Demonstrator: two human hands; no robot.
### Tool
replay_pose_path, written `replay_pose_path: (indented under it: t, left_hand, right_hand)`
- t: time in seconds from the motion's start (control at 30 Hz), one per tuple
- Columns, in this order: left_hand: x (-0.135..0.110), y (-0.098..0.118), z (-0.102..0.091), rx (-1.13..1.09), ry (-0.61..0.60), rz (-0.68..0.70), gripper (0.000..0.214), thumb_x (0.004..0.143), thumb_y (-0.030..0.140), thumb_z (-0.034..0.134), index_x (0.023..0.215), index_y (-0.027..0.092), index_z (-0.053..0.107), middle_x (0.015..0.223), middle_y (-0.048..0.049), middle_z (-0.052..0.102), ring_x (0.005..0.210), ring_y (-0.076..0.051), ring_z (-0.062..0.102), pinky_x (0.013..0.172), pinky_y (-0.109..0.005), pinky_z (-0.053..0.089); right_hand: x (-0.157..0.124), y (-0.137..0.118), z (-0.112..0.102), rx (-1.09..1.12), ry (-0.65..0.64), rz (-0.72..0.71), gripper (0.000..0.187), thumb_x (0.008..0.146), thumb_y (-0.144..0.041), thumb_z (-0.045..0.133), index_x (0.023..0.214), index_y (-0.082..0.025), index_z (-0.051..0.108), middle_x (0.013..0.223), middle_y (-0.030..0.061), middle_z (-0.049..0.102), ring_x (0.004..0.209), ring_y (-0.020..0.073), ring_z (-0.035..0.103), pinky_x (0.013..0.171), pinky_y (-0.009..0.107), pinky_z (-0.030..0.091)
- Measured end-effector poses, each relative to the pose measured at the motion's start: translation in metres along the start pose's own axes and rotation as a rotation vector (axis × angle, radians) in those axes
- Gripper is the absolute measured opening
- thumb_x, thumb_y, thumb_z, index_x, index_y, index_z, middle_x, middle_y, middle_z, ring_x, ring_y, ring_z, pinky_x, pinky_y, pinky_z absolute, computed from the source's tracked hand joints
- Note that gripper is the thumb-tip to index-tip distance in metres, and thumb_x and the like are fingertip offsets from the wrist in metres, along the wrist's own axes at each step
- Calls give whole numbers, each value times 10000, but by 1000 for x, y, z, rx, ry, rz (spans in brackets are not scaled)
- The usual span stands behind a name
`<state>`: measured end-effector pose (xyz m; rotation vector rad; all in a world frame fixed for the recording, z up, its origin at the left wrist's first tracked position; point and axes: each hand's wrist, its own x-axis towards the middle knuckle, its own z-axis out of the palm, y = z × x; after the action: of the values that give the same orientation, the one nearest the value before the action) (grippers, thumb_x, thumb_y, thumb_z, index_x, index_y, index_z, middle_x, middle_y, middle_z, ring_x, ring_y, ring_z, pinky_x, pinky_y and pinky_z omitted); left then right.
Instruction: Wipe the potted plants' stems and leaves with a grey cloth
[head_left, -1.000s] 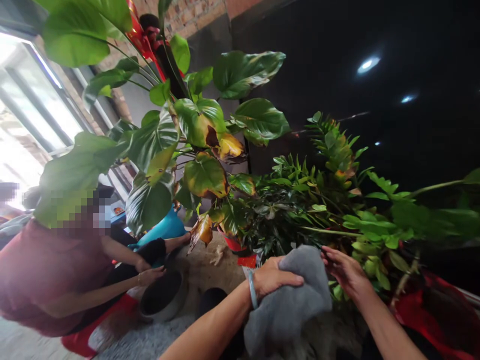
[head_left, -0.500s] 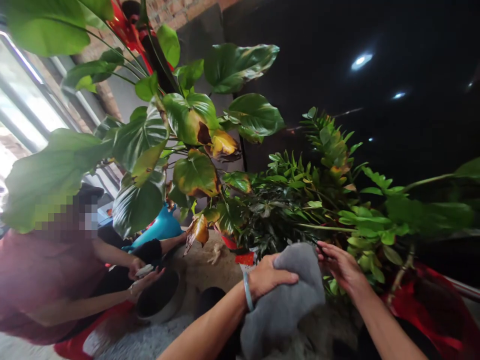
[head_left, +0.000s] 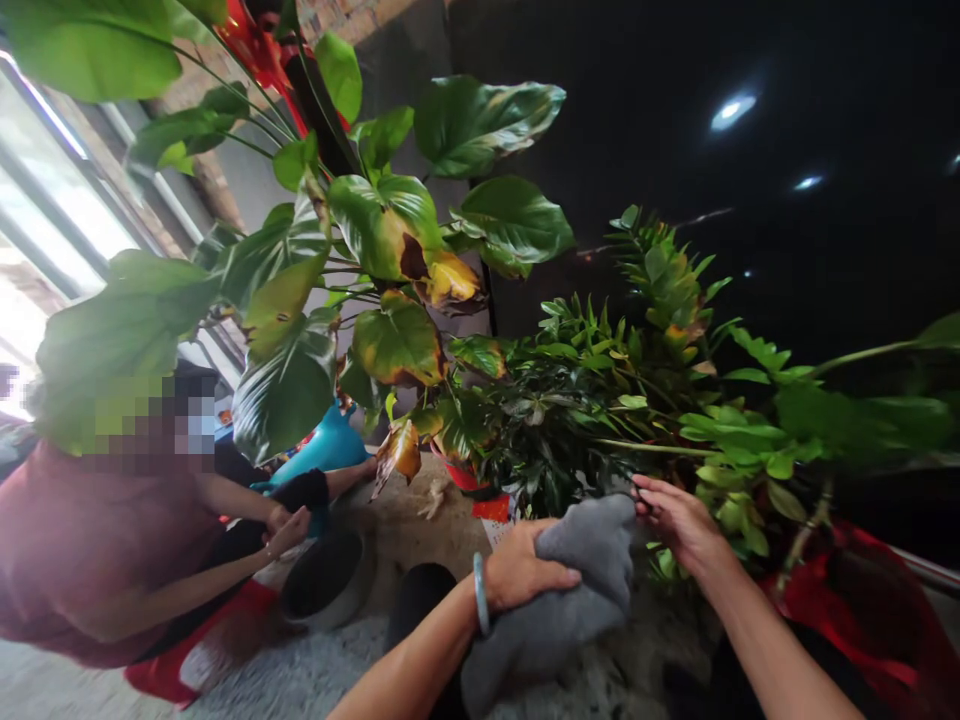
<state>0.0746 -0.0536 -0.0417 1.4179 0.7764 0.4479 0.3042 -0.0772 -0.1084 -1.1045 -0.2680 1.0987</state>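
My left hand (head_left: 525,572) is closed on a grey cloth (head_left: 562,600) that hangs down from it, low in the middle of the head view. A pale bangle sits on that wrist. My right hand (head_left: 679,520) reaches to the right of the cloth, its fingers pinching a dark leaf of the bushy green plant (head_left: 600,420) in front of me. Whether the fingers fully grip the leaf I cannot make out.
A tall plant with large, partly yellowed leaves (head_left: 375,260) rises at left centre. A person in a red top (head_left: 90,560) crouches at the left with hands together over a dark round pot (head_left: 322,585). A blue container (head_left: 322,455) stands behind. Red wrapping (head_left: 847,600) lies at right.
My left hand with the cloth has slid slightly left and down. My right hand has stayed at the leaves. The person's hands at the left have come together above the pot.
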Motion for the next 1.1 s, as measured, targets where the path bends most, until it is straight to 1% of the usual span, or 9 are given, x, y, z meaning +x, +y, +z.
replay_pose_path:
  t: [0.07,0.2,0.33,0.43,0.5,0.67,0.8,0.97,1.1]
  left_hand:
    - [-11,17,-4,-83,-33,50,412,511,344,824,873,170,734,741,-20,667,698,-195,592,701,-313,461]
    - [-1,52,-16,-149,144,196,448,527,340,820,927,175,703,783,-11,668,681,-165,576,678,-282,463]
    - [13,25,-17,36,227,161,316,493,276,762,785,171,698,683,7,632,645,-164,527,644,-285,422]
    - [-7,0,-15,114,96,75,267,517,252,742,770,170,715,676,-1,646,629,-154,521,633,-279,412]
    - [-27,5,-20,8,52,70,317,553,276,761,847,163,725,716,-10,674,635,-146,552,634,-266,429]
    - [-43,65,-51,-247,478,317,381,565,311,807,910,202,690,770,2,712,658,-167,623,623,-270,483]
    - [-30,55,-54,-222,729,270,467,465,352,844,859,162,681,704,-13,696,618,-177,602,605,-294,482]
    - [-62,-1,-22,-240,456,32,476,420,401,870,776,130,707,658,-7,677,586,-139,562,579,-256,447]
    - [-73,28,-31,-316,572,148,529,437,397,883,859,139,695,688,-16,694,575,-154,591,563,-262,470]
  right_hand:
    - [0,0,-1,11,-22,-20,220,443,-148,762,658,-188,735,555,21,676,462,138,564,453,263,468]
    - [1,3,-1,6,-68,-62,225,462,-186,776,684,-193,737,590,27,683,483,148,569,475,292,482]
    - [2,4,1,-12,-56,-66,230,471,-211,768,699,-195,740,612,32,698,497,160,593,476,292,481]
    - [0,2,2,-43,-32,-46,236,442,-200,767,676,-189,741,587,29,694,486,160,595,455,275,467]
    - [-2,1,2,-42,-35,-35,230,408,-183,769,636,-189,733,554,22,680,464,151,581,438,266,459]
    - [-6,1,7,-14,-79,-35,240,399,-170,784,633,-197,737,561,18,686,463,145,567,439,272,477]
    - [-7,6,11,-12,-91,-52,263,398,-184,794,656,-179,743,570,36,688,463,144,573,435,269,486]
    - [-8,6,12,-11,-37,-12,274,351,-164,795,618,-187,739,558,37,693,445,141,570,406,252,477]
    - [-10,3,15,4,-42,-13,277,323,-159,808,587,-206,744,539,25,686,435,135,556,402,251,480]
